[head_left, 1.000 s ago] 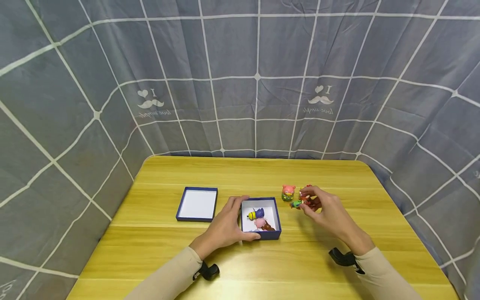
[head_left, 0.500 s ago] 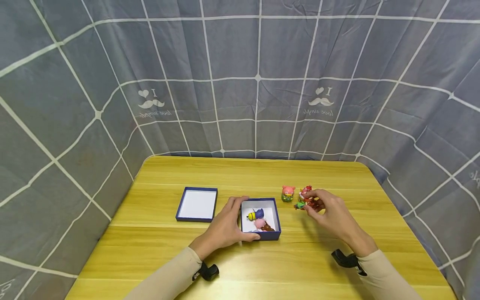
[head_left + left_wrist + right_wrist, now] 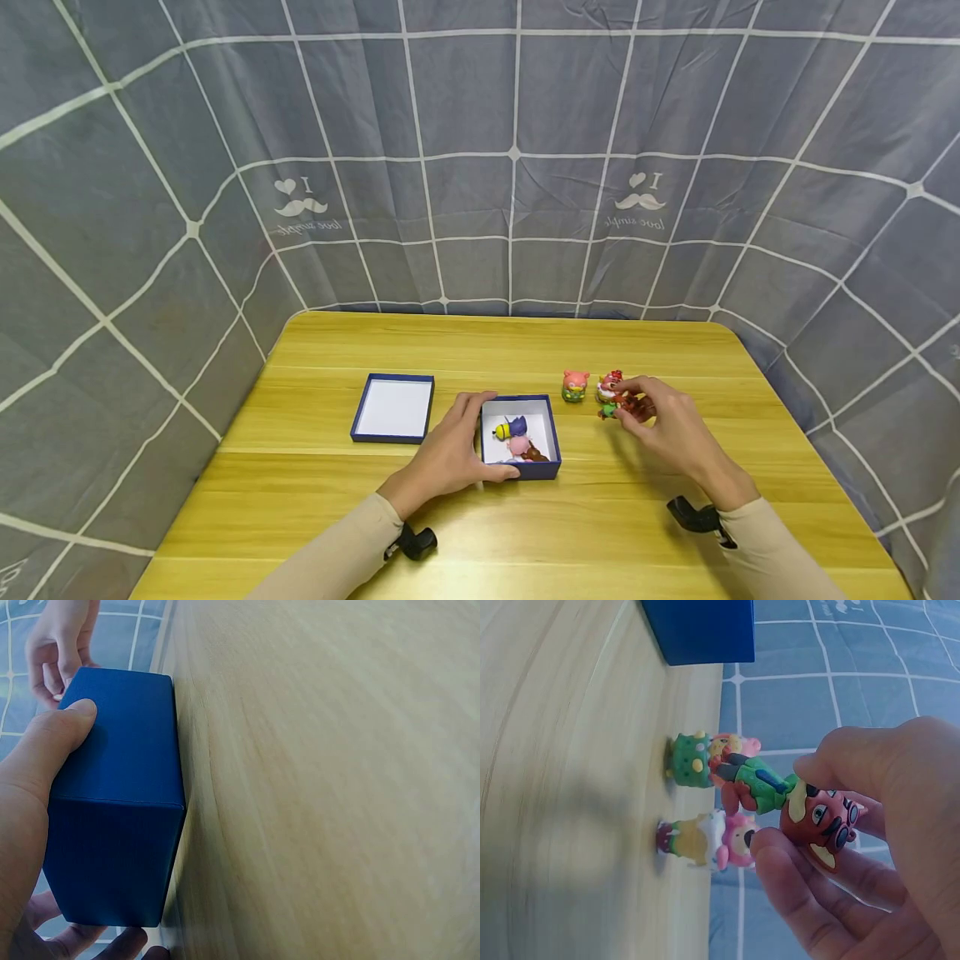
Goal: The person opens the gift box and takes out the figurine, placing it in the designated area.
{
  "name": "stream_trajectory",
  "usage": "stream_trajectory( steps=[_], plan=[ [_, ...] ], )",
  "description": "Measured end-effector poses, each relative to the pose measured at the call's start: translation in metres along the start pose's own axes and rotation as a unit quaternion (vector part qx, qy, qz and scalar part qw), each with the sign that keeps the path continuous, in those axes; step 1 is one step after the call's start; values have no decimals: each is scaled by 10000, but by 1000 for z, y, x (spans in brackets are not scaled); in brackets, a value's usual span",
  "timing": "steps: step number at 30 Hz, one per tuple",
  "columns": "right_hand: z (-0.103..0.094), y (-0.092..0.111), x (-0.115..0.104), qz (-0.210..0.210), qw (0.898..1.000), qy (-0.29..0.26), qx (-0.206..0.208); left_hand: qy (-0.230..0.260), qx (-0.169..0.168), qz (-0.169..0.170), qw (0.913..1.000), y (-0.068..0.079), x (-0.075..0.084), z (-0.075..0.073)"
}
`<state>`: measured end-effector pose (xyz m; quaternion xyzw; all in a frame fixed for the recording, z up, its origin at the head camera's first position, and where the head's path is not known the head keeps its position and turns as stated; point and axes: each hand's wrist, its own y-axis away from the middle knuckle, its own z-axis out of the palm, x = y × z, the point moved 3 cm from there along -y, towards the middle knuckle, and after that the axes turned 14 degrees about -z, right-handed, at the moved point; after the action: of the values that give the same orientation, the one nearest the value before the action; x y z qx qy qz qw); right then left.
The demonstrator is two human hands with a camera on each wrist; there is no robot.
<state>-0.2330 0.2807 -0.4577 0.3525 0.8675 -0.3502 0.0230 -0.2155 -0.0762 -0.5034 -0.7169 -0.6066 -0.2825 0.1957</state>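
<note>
L hand hasn't budged in the last sec: thumb on near side, fingers round far L corner, still clamped on the box. R hand has slid a touch R, taking the fox w/ it, so the fox's a bit farther from the box & more of the yellow toy shows. Fox is pinched by the head, thumb vs. fingers, tilted, feet off L of the hand; looks to be off the table, def. not in the box. So that piece is picked up but not put anywhere yet.

Table, yellowish wood grain, L to R: lid just L & beyond L hand; box inside L hand's grip, w/ 3 small toys in it; green toy standing beyond & L of R hand; yellow toy standing just past R fingertips. Can't tell if fox touches it.

Room: grey curtain, white grid, backwards lettering, round L, back & R, beyond both hands.
</note>
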Motion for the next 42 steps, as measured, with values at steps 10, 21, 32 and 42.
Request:
stream_trajectory(
  steps=[10, 21, 32, 42],
  plan=[
    [-1, 5, 8, 274, 9996, 28, -65, -31, 28, -39, 10000, -1, 0, 0],
    [-2, 12, 20, 383, 9991, 135, -79, -51, 54, -25, 10000, 0, 1, 0],
    [-2, 16, 30, 462, 9988, 97, -89, -34, 70, -27, 10000, 0, 0, 2],
    [-4, 16, 38, 835, 9955, 106, -430, -10, 42, -54, 10000, 2, 0, 2]
  ],
)
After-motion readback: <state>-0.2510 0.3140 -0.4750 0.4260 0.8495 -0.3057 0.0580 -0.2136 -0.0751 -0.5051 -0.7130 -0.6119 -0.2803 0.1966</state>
